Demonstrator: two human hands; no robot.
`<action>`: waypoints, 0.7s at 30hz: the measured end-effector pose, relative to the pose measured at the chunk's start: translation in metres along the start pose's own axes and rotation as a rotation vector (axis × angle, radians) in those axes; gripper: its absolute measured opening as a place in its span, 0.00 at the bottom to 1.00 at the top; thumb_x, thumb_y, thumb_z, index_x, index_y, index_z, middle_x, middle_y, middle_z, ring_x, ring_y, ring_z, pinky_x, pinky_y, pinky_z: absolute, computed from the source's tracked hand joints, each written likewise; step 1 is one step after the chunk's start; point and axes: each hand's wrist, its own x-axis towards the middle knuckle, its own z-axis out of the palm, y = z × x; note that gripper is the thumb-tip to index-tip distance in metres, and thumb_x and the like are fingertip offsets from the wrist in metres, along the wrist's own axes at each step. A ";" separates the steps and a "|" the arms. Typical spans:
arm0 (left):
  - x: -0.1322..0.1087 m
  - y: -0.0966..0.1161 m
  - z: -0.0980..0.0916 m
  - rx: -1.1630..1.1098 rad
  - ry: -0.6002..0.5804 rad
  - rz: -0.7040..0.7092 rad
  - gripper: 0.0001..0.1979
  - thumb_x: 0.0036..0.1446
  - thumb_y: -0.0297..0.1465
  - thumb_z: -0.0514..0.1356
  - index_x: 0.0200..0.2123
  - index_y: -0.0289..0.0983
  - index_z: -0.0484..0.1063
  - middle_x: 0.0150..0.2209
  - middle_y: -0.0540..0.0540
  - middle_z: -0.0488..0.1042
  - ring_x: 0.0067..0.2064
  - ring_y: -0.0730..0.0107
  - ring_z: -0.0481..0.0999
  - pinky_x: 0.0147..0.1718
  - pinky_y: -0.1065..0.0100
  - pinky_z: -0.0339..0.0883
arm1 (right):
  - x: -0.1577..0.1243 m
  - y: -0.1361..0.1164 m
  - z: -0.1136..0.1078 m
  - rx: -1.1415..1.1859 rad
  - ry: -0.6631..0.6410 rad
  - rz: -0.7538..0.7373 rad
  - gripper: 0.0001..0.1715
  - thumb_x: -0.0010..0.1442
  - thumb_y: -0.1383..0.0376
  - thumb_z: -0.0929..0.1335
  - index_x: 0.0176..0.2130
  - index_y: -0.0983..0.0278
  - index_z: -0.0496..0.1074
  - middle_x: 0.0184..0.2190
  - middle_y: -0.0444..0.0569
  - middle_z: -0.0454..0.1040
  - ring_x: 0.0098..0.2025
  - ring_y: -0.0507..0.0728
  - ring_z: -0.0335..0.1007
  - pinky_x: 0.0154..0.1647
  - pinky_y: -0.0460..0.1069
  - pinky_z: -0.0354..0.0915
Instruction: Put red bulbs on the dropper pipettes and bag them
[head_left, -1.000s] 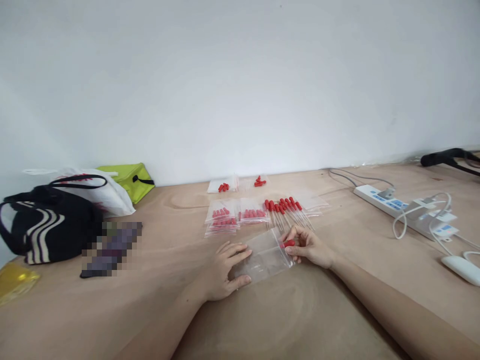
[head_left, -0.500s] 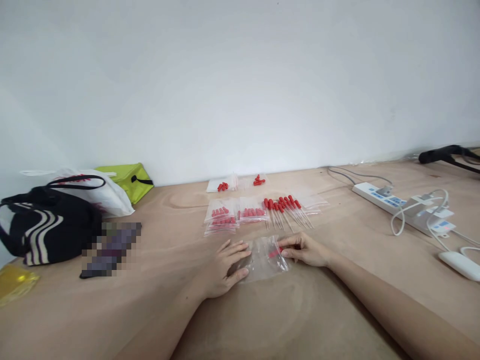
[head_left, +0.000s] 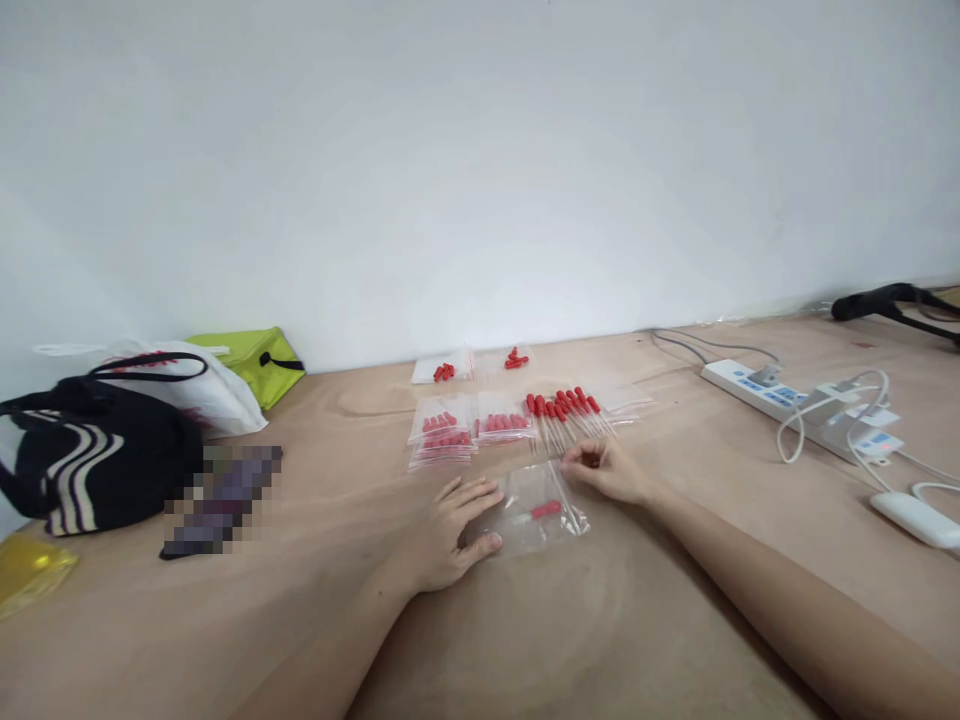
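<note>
A clear zip bag lies flat on the table in front of me, with one red-bulbed dropper inside. My left hand rests on the bag's left side, fingers and thumb spread apart. Just beyond the bag's upper right corner is my right hand, its fingers curled together and nothing visible in them. Beyond that hand, several red-bulbed droppers with thin clear stems are fanned out. Small zip bags holding droppers are stacked to their left, beside another such pile.
Loose red bulbs lie on bags near the wall, with more bulbs beside them. Flat bags lie right of the droppers. A power strip with cables is at right. Black bag and green bag stand left.
My right hand has let go of the dropper and moved away from the bag, up and to the right. The dropper now lies inside the bag. The left hand has barely moved.
</note>
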 end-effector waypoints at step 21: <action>-0.002 -0.005 0.005 -0.037 0.018 0.038 0.21 0.54 0.41 0.55 0.51 0.43 0.64 0.53 0.46 0.65 0.56 0.59 0.60 0.57 0.51 0.46 | 0.022 -0.005 -0.013 -0.376 0.282 0.135 0.37 0.54 0.68 0.58 0.58 0.72 0.38 0.26 0.47 0.67 0.28 0.56 0.67 0.31 0.49 0.62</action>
